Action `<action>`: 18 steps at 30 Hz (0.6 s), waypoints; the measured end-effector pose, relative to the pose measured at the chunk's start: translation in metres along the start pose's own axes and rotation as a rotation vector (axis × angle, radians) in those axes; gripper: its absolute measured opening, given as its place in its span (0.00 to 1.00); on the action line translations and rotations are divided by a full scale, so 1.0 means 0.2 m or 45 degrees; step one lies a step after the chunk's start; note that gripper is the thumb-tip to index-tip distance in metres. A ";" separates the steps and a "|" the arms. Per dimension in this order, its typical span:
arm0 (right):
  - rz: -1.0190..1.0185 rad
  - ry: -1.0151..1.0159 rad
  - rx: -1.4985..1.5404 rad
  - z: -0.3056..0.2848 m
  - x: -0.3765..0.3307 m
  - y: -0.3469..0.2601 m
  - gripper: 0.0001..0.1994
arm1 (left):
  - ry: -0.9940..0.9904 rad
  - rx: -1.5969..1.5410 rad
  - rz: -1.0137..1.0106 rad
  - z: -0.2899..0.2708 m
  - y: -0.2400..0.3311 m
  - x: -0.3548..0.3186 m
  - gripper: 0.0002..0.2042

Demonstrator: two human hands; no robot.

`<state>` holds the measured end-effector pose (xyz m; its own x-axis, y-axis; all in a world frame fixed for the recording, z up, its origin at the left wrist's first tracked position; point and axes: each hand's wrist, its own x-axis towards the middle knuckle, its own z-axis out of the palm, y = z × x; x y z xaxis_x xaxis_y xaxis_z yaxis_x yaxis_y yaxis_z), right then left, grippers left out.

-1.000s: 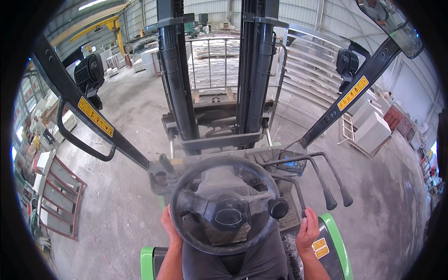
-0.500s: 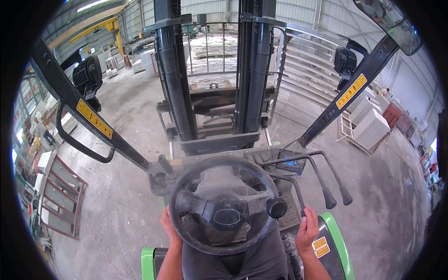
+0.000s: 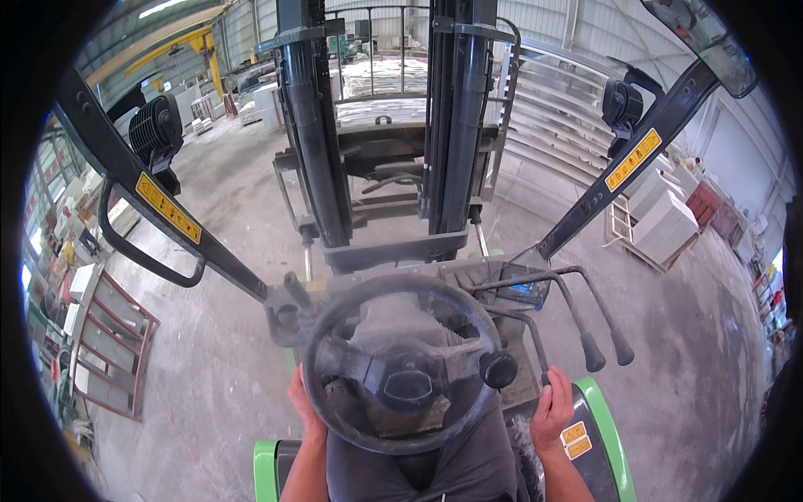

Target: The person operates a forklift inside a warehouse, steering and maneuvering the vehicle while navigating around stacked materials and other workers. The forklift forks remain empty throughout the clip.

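In front of me is the black steering wheel (image 3: 401, 280) of a forklift, dusty, with a round spinner knob (image 3: 498, 369) on its right side. My left hand (image 3: 308, 410) is at the wheel's lower left rim, its fingers curled behind it and partly hidden. On the right, my right hand (image 3: 552, 412) has its fingers closed at the end of the nearest control lever (image 3: 536, 339). Two further levers with black grips (image 3: 592, 353) stand to its right, untouched. Ahead, between the dark mast rails (image 3: 311, 151), sits the fork carriage (image 3: 381, 146) with its barred backrest (image 3: 402, 58).
Stacked pale slabs (image 3: 385, 75) lie beyond the mast, and long pale beams (image 3: 556, 117) to their right. A red-framed rack (image 3: 113, 343) stands on the left floor. Pale blocks on a pallet (image 3: 665, 226) are at right. People stand at the far left.
The fork carriage and its backrest have risen between the mast rails. Both hands stay in nearly the same places, and the wheel has not visibly turned.
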<state>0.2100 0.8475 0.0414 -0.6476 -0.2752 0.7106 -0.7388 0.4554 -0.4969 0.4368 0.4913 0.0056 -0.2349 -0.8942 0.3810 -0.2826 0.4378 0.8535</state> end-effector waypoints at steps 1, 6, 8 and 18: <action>0.019 -0.005 -0.016 0.00 0.00 0.00 0.14 | 0.009 0.078 0.015 0.00 0.02 0.00 0.19; 0.063 -0.014 -0.032 0.01 0.00 0.01 0.14 | -0.008 0.091 0.014 -0.01 0.04 0.01 0.11; 0.022 -0.027 -0.056 0.02 -0.01 0.02 0.14 | -0.026 0.164 0.005 -0.01 0.02 0.00 0.08; 0.147 0.014 0.060 0.07 -0.04 0.07 0.15 | -0.073 0.527 0.090 -0.01 -0.05 -0.01 0.13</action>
<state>0.2021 0.8445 0.0220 -0.7272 -0.2138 0.6523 -0.6672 0.4434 -0.5985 0.4423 0.4882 -0.0019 -0.3149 -0.8592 0.4031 -0.6110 0.5086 0.6067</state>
